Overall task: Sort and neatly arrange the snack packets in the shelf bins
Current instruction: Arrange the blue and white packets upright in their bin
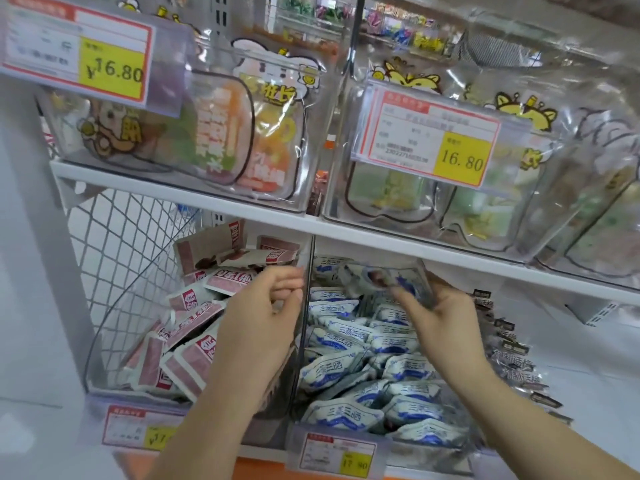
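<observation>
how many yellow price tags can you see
4: top-left tag, upper-right tag, lower-left tag, lower-middle tag; more may be hidden.

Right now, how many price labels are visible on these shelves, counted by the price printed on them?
16.80 price labels: 2
Price labels beginning with 17: 2
Total: 4
</observation>
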Demonstrator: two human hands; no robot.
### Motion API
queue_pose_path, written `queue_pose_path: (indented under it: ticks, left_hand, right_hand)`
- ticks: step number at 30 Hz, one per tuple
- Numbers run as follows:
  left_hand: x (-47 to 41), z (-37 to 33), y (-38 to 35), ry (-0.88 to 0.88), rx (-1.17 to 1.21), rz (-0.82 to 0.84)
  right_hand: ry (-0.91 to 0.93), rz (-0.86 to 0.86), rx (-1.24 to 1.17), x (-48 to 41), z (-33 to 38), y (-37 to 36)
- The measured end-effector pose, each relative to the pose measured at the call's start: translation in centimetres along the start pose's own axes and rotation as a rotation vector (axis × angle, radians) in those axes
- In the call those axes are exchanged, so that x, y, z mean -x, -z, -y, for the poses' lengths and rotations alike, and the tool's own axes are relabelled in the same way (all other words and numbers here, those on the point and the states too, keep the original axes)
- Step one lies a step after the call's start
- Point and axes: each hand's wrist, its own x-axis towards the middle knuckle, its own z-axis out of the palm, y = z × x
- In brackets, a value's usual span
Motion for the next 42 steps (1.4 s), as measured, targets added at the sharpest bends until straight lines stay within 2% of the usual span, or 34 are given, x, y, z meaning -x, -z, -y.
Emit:
queue_pose_path:
  ticks: [3, 7, 10, 14, 17, 20, 22, 25, 29, 32, 36, 40, 42]
  left_hand:
    - [-0.3, 0.5, -0.3, 0.010, -0.124, 0.094]
    - [-0.3, 0.9, -0.8, 0.018, -0.153, 0.140]
    - [-0.5, 1.0, -0.9, 0.014, -0.152, 0.150]
    - [-0.9, 1.1, -0.9, 0.023, -0.142, 0.161]
    - [-1.1, 1.3, -1.0, 0.015, -0.136, 0.169]
    - [-0.9, 1.4, -1.2, 0.002, -0.143, 0.153]
    - [-0.7, 1.3, -1.4, -0.022, -0.171, 0.124]
    - [-0.2, 1.0, -1.8, -0.099, -0.276, 0.094]
    - [0.3, 0.1, -2.2, -0.234, -0.400, 0.086]
    - [-0.1, -1.1, -2.7, -0.287, -0.416, 0.076]
    - [-3.2, -3.1, -5.6, -0.207, -0.626, 0.298]
    - [-8.2, -2.3, -10.3, -0.155, -0.873, 0.560]
    - [-9.5, -1.8, -11.6, -0.223, -0.906, 0.659]
  right_hand:
    - [0.196, -0.068, 0.266, -3.1, -1.1, -1.9]
    - [0.084, 0.293, 0.604, -7.3, -2.7, -5.8]
    - [0.114, 0.531, 0.579, -9.2, -3.7, -8.2]
    - [0.168, 0.545, 0.624, -10.6, -4.2, -9.4]
    - [0.214, 0.689, 0.662, -10.2, -3.6, -8.9]
    - [0.185, 0.604, 0.594, -9.8, -3.8, -6.3]
    - [0.105, 0.529, 0.699, -9.6, -4.6, -4.0]
    - [0.004, 0.568, 0.810, -8.9, -5.9, -1.9]
    - [0.063, 0.588, 0.768, -8.1, -6.7, -0.7]
    - [0.185, 0.603, 0.810, -6.9, -7.3, 0.8]
    - [0.196, 0.648, 0.666, -5.9, -7.7, 1.3]
    - [0.236, 0.600, 0.629, -6.1, -8.0, 1.0]
    - [0.226, 0.585, 0.612, -6.2, -8.3, 1.0]
